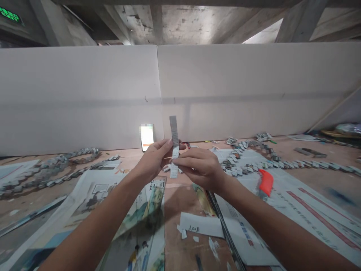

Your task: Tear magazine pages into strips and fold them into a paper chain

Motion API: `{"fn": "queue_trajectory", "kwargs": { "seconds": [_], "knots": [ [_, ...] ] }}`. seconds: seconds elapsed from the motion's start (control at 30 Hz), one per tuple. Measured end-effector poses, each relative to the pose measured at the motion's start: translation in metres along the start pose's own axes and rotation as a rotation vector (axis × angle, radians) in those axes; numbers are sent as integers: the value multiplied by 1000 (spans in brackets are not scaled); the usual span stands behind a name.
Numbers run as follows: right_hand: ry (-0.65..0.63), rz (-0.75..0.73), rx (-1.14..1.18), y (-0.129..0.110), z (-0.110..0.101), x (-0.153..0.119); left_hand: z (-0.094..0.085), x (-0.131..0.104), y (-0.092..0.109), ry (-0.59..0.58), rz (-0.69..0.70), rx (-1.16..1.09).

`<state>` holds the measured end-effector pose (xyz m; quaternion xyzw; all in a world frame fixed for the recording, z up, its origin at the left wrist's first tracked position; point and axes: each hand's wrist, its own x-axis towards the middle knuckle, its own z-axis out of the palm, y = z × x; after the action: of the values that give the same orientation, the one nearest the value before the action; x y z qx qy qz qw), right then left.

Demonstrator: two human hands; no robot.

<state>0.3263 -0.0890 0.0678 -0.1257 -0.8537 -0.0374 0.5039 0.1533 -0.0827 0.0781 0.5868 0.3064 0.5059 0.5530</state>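
Raised above the table, a narrow printed paper strip [174, 131] stands nearly upright between my two hands. My left hand [153, 160] pinches it from the left at about its middle. From the other side, the fingers of my right hand [204, 165] close on its lower part. The strip looks creased near my fingertips, with a lighter lower end hanging below them. Beneath my hands lie newspaper sheets, a painted magazine page [149, 210] and a white paper slip [201, 224] with handwriting.
A lit phone [147, 137] leans against the white panel [84, 94] at the back. Chains of folded paper [56, 165] lie on the left and more paper chains [282, 164] on the right. An orange-handled tool [266, 182] rests on newspaper at right. A metal strip [34, 214] lies at left.
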Motion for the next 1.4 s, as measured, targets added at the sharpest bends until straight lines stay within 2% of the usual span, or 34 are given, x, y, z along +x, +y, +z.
{"fn": "queue_trajectory", "kwargs": {
  "seconds": [0.1, 0.2, 0.33, 0.47, 0.6, 0.73, 1.03, 1.2, 1.4],
  "knots": [
    [46, 24, -17, 1, -1, -2, 2, -1, 1, 102, 69, 86],
    [127, 112, -14, 3, -2, -3, 5, -4, 1, 199, 265, 291],
    [227, 196, -47, 5, -2, -3, 9, -9, -2, 194, 505, 561],
    [228, 206, -9, 3, -2, -2, 8, -10, -3, 249, 566, 658],
    [223, 325, 68, 3, -2, 0, 6, -10, -3, 275, 610, 709],
    [236, 434, 176, 5, -2, 0, 6, -11, -2, 277, 625, 741],
    [208, 457, 337, 10, 2, -2, 12, -13, -1, 179, 640, 692],
    [204, 533, 378, 8, 3, 0, 14, -12, -1, 197, 504, 569],
    [260, 781, 615, 4, 3, 6, 13, -10, -1, 202, 387, 527]
  ]
}}
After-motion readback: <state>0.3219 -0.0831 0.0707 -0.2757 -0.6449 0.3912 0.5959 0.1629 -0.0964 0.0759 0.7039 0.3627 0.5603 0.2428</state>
